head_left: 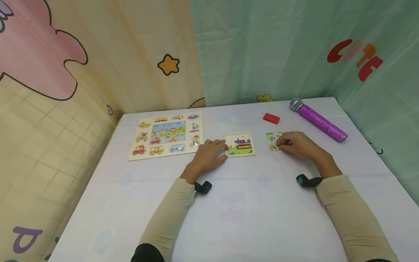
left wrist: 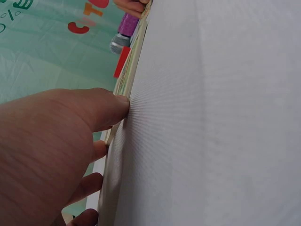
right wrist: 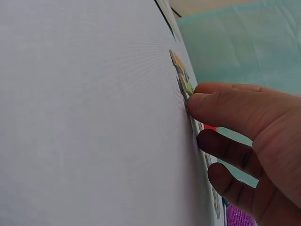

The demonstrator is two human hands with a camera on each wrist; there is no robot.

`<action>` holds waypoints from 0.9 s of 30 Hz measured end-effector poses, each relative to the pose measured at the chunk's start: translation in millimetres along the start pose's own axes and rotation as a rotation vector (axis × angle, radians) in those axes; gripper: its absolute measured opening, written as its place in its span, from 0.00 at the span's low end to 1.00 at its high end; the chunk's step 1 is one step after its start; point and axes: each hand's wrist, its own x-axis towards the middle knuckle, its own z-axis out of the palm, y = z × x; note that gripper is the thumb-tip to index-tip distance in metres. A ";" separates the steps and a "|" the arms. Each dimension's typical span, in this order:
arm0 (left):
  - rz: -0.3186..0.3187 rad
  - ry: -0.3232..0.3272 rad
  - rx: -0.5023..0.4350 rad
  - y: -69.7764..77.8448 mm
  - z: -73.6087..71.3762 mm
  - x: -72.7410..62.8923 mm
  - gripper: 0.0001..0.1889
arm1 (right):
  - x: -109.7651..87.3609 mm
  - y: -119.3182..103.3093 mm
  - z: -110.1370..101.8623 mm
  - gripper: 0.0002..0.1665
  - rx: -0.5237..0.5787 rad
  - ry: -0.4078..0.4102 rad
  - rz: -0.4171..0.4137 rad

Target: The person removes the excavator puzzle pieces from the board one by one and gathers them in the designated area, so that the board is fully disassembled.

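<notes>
My left hand (head_left: 208,154) rests at the left edge of a small square jigsaw puzzle (head_left: 231,155) in a pale frame, which shows a train-like picture. In the left wrist view the thumb (left wrist: 110,107) touches the near edge of the frame, and the other fingers are loosely extended. To the right, my right hand (head_left: 300,145) pinches a small green jigsaw piece (right wrist: 187,87) between thumb and index finger, low over the table. Other loose jigsaw pieces (head_left: 270,136) lie around that hand, some partly hidden beneath it.
A large vehicle puzzle board (head_left: 147,148) lies left of my left hand. A red block (head_left: 271,118) lies behind the loose pieces. A purple glitter microphone (head_left: 322,122) lies at the back right of the white table (head_left: 235,218). Curtains (head_left: 262,47) hang behind.
</notes>
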 end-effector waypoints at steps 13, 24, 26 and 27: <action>0.005 0.004 0.003 -2.2 1.5 0.2 0.17 | 3.4 -3.7 1.0 0.08 -0.046 -0.020 0.011; 0.004 0.006 0.003 -2.1 2.2 0.6 0.17 | 4.6 -5.2 2.1 0.08 -0.051 -0.033 0.029; 0.003 0.008 0.005 -2.0 2.4 0.4 0.17 | 4.9 -4.8 2.9 0.08 -0.057 -0.032 0.015; 0.001 0.008 0.005 -1.9 2.5 0.3 0.17 | 5.0 -4.9 3.3 0.08 -0.059 -0.031 0.008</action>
